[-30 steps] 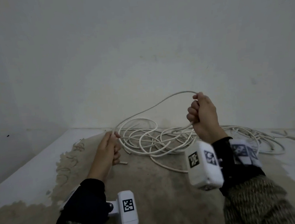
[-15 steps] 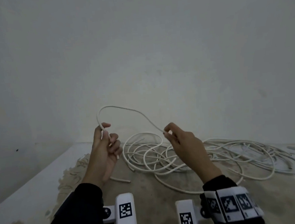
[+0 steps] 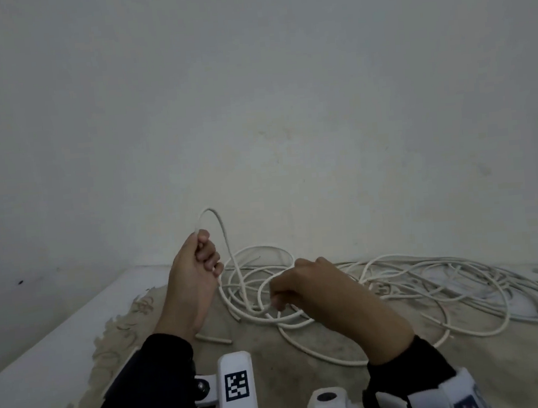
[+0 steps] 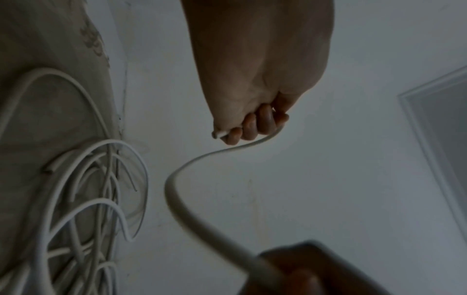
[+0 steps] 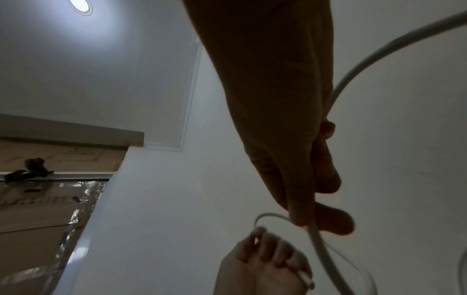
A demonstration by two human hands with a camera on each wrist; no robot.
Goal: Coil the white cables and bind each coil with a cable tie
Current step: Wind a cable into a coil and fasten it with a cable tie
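Observation:
My left hand (image 3: 205, 255) is raised and grips one end of a white cable (image 3: 223, 230). The cable arcs in a narrow loop above the fist and drops to the floor. In the left wrist view, the fingers (image 4: 252, 127) curl round the cable (image 4: 174, 179), and its cut end sticks out below the little finger. My right hand (image 3: 277, 300) is lower, just over the tangled pile of white cables (image 3: 398, 283). In the right wrist view, this hand (image 5: 316, 219) pinches the same cable (image 5: 321, 245) between thumb and fingers. No cable tie is visible.
A short cut piece of cable (image 3: 212, 339) lies on the worn beige floor patch (image 3: 274, 359) near my left wrist. The white wall (image 3: 286, 121) stands right behind the pile. A pale floor strip (image 3: 60, 329) runs along the left.
My right hand has come down from shoulder height and left to the pile, still on the cable. My left hand has risen, and the loop between them has narrowed.

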